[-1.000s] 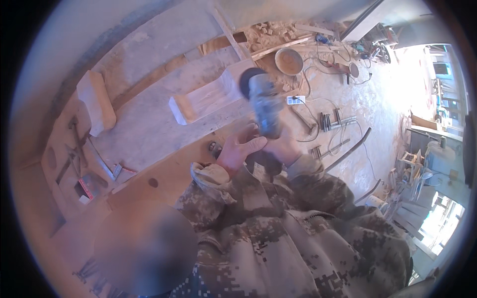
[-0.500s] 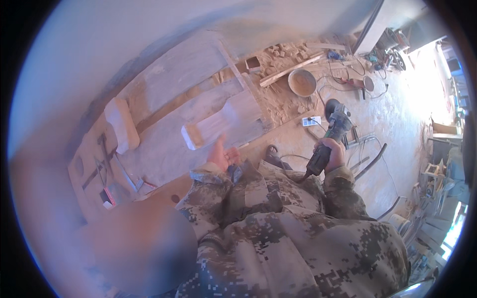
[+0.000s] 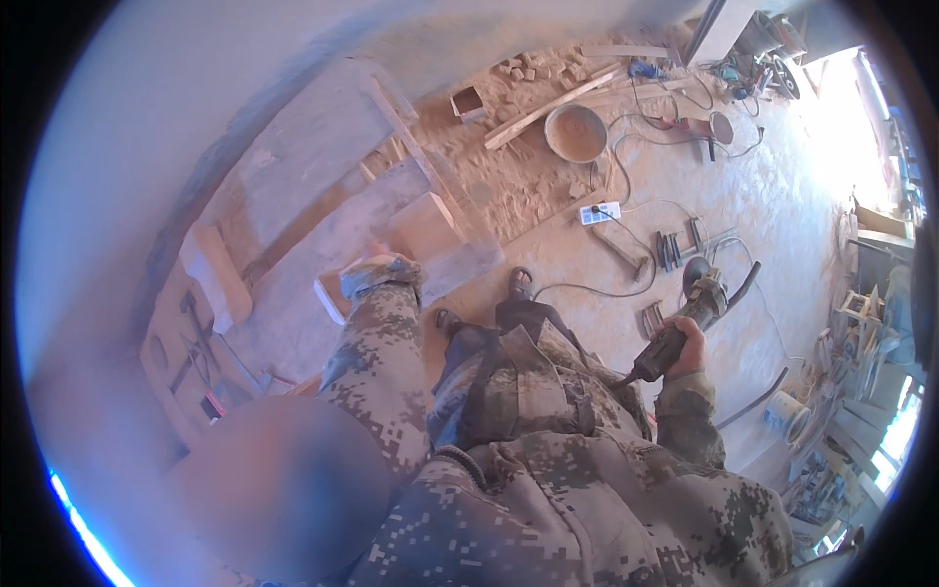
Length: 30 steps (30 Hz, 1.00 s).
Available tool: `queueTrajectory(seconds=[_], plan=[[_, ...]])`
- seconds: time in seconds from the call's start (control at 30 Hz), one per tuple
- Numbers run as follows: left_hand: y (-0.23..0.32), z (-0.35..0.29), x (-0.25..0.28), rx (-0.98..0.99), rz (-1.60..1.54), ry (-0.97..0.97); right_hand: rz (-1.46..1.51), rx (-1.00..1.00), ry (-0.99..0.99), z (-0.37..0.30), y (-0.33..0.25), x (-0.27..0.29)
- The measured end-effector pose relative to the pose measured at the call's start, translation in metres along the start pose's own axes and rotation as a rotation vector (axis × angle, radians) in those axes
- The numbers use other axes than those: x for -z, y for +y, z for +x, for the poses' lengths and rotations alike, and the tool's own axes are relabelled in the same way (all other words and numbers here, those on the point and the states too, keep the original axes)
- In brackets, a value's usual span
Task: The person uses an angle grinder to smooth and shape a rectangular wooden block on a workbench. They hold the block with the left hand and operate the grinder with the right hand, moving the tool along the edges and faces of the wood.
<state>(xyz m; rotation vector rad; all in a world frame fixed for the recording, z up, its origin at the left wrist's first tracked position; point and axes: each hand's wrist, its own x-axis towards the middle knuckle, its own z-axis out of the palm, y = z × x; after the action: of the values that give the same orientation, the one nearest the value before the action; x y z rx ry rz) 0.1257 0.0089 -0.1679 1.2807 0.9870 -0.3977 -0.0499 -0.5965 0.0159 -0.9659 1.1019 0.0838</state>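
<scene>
My right hand (image 3: 688,344) is wrapped round the black body of an angle grinder (image 3: 661,354), held out to my right with its disc end pointing up and away from me. My left arm stretches over the workbench (image 3: 293,328). At its end my left hand (image 3: 372,253) is at a pale shaped wooden block (image 3: 428,233) lying on the bench. The sleeve and the hand's angle hide its fingers, so its grip on the block does not show. Another curved wooden piece (image 3: 213,279) lies farther left on the bench.
Hand tools (image 3: 201,342) lie at the bench's left end. Beyond the bench, sawdust and offcuts surround a round basin (image 3: 575,133). A white power strip (image 3: 600,212), trailing cords, clamps (image 3: 675,249) and a red grinder (image 3: 690,127) are on the floor. A white bucket (image 3: 785,416) stands at right.
My left hand has reached forward and left from near my body to the wooden block. My right hand has swung the grinder lower and farther right, away from the bench.
</scene>
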Motion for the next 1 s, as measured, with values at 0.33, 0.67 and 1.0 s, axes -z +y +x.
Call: queueTrajectory(seconds=[0.33,0.67,1.0], plan=[[0.067,-0.083,-0.002,-0.191,0.512,0.239,-0.016,-0.065,0.027,0.022,-0.002,-0.015],[0.092,-0.133,-0.010,-0.638,1.720,0.046,-0.204,0.007,-0.078,-0.002,0.001,-0.052],[0.091,-0.118,-0.020,-0.921,1.491,-0.098,-0.404,0.094,-0.080,-0.052,0.031,-0.119]])
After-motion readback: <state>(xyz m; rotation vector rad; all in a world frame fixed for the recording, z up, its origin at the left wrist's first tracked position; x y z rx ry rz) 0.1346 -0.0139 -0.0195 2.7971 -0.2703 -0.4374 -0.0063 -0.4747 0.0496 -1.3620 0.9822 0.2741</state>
